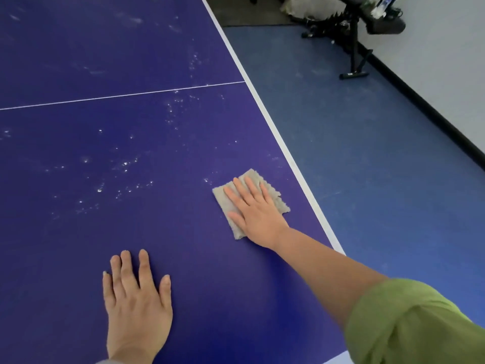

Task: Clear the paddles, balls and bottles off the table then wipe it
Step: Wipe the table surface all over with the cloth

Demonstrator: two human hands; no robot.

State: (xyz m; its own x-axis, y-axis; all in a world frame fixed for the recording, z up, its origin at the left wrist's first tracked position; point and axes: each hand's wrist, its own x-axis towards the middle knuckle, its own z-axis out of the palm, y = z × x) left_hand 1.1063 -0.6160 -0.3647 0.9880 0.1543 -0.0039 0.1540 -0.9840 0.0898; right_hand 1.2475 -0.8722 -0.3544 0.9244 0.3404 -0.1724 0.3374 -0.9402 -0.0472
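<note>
A grey cloth [282, 206] is pressed flat on the blue table [157, 232] near its right edge by the right hand [254, 214], fingers straight and spread, nothing gripped. The left hand [136, 298] is laid flat, empty. White specks [123, 166] beyond may be merely smeared — or missed if the ungripped cloth slips.

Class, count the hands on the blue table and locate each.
2. The left hand lies flat on the blue table near the viewer; the right hand presses a grey cloth near the white edge.

R hand [256, 215] flat on grey cloth [279, 203], L hand [137, 303] flat on blue table [131, 61].
</note>
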